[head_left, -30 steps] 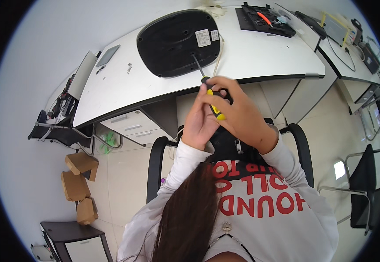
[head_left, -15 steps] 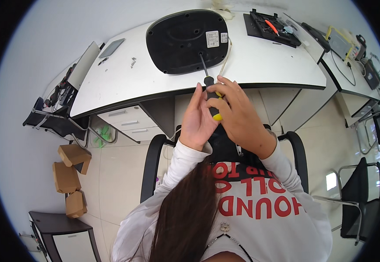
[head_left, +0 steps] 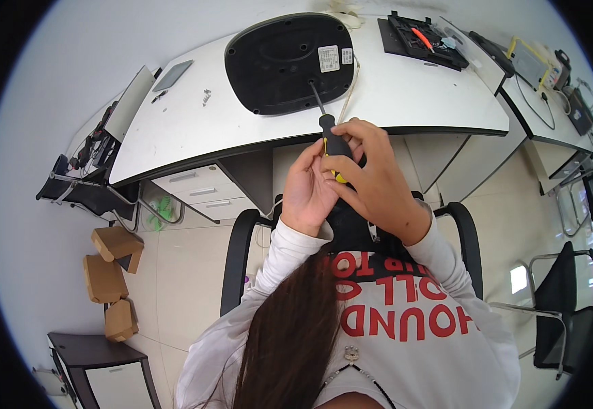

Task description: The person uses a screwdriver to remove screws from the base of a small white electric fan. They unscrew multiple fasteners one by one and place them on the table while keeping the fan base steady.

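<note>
A screwdriver (head_left: 336,145) with a black and yellow handle stands tilted, its tip in a hole near the front edge of a black rounded housing (head_left: 262,82). My right hand (head_left: 386,187) is closed around the handle, thumb and fingers wrapped on its right side. From the left, my left hand (head_left: 306,196) cups the same handle, fingers pressed against it. The housing lies on the white desk (head_left: 194,129) with holes and two white labels facing up. A pale cable (head_left: 346,103) runs beside its right edge. Small screws (head_left: 206,98) lie in a cluster left of the housing.
A black tool case (head_left: 424,51) with an orange-handled tool lies at the desk's far right. At the far left is a flat grey device (head_left: 173,75). Drawers (head_left: 204,193) sit under the desk; cardboard boxes (head_left: 105,278) stand on the floor. Armrests (head_left: 238,255) flank me.
My right fingers have shifted around the screwdriver handle, and the left fingers have closed in against it. The tip stays in the same hole.
</note>
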`<control>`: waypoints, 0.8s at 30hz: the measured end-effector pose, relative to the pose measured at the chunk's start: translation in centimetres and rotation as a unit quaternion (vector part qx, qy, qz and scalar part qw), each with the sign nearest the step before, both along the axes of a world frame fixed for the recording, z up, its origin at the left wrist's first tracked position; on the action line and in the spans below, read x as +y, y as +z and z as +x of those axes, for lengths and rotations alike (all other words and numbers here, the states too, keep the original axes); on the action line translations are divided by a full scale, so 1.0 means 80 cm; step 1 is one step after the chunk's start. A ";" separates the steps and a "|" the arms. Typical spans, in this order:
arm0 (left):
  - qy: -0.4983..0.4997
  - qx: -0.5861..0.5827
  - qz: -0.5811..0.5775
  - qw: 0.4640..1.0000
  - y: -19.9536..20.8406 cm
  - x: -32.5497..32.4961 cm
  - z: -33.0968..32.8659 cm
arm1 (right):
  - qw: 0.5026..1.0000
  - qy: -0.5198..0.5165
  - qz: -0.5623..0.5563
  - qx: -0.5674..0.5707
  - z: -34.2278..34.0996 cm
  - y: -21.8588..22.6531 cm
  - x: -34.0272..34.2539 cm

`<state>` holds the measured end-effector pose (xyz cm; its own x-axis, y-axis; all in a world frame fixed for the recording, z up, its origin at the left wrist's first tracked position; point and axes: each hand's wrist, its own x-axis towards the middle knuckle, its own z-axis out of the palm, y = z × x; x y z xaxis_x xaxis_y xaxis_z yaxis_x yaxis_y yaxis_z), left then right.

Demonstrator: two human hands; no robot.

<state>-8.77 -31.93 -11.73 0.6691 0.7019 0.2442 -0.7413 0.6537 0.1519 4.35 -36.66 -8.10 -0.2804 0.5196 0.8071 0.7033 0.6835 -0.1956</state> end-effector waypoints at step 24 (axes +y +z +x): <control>0.015 0.029 -0.001 0.999 0.005 0.002 0.009 | 0.994 0.002 -0.041 0.102 0.010 0.007 -0.002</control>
<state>-8.03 -31.74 -11.33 0.6608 0.7222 0.2044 -0.7505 0.6319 0.1936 5.15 -36.84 -7.55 -0.1180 0.5854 0.8021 0.6400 0.6624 -0.3893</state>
